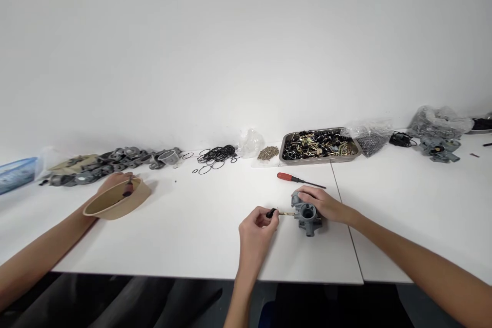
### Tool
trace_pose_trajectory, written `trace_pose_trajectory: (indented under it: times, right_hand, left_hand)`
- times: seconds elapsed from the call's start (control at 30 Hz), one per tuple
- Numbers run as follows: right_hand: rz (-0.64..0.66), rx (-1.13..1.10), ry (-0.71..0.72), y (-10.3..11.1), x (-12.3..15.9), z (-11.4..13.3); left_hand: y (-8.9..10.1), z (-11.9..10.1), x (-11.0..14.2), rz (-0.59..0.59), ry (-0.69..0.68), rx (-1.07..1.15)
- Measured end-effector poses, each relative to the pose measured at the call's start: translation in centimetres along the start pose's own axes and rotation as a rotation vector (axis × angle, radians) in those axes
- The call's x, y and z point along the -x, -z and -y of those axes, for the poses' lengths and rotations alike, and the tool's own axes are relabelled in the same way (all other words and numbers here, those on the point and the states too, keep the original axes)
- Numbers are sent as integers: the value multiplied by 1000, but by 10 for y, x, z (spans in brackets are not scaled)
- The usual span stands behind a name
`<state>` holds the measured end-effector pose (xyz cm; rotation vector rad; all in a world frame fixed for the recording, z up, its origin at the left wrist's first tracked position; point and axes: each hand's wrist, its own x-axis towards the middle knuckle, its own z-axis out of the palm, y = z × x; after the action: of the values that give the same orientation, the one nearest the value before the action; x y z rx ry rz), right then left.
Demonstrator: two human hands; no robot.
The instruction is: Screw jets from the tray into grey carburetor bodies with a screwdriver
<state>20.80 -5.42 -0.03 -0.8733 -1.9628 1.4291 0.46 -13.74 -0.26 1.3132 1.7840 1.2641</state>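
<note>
Rod (286, 213) of brass colour is pinched at its black cap (271, 212) by the fingers of the left hand (257, 231); its long axis is laid nearly level and pointed to 3 o'clock, where the side of the grey metal body (307, 225) is met, or all but met, by its tip. The body is gripped at the bench (184, 238) by the fingers of the right hand (322, 205), set over its upper part from about 2 o'clock, and its round bore is turned toward the viewer. At 12 o'clock from the body a red-handled screwdriver (286, 177) is left unheld. Whether the tip is seated in an opening or merely rested against the metal cannot be told. The cap is partly covered by the left fingertips, and the body's far right side is hidden by the right hand. Toward 9 o'clock a co-worker's hand (114, 181) is partly masked by a beige bowl (128, 206); its fingers cannot be made out.
</note>
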Motion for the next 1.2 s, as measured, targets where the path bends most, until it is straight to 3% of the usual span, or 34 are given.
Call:
trace_pose_trajectory:
  times: [0.17,0.43,0.6,0.67,0.93,1.2]
  right_hand:
    - [0,2,-7,-1,1,0]
    - [-26,23,-32,-5,3,4]
    - [-34,45,-45,-7,4,8]
    - [-29,45,-47,-6,4,8]
    - [-27,40,-28,-7,3,6]
    - [-19,50,-14,-5,4,8]
  left_hand:
    - [4,0,6,13,-12,0]
    - [-13,-4,19,-141,33,57]
    - [-25,-5,29,-229,-131,79]
    - [-28,-5,32,-243,-113,69]
    - [-26,-11,37,15,40,319]
    - [-19,-19,32,74,106,475]
